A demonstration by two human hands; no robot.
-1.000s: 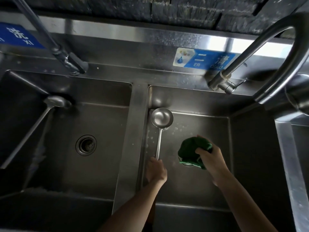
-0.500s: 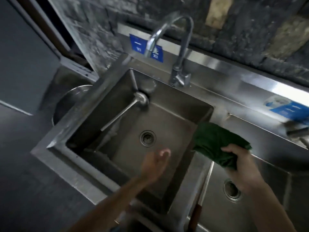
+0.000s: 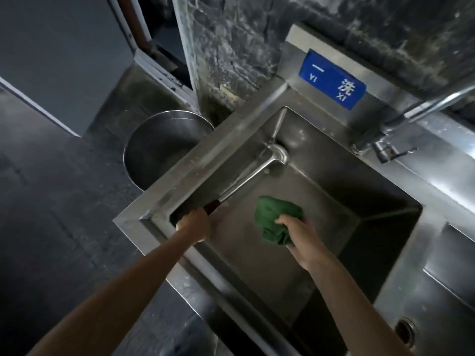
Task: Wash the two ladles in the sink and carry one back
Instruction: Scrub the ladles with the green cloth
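Note:
A long steel ladle (image 3: 253, 173) leans in the left sink basin (image 3: 164, 199), its bowl up against the far wall and its dark handle end at the near left corner. My left hand (image 3: 195, 223) is closed around that handle end. My right hand (image 3: 299, 233) grips a crumpled green cloth (image 3: 276, 219) above the basin floor, a little to the right of the handle and apart from the ladle. The second ladle is out of view.
A large steel pot (image 3: 156, 150) stands on the floor left of the sink. A faucet (image 3: 401, 119) reaches in from the right above the basin. The right basin's drain (image 3: 406, 331) shows at the lower right. A blue sign (image 3: 332, 79) is on the backsplash.
My left hand let go of the ladle in the right basin, crossed over and closed on the handle of the ladle in the left basin. My right hand brought the green cloth into the left basin.

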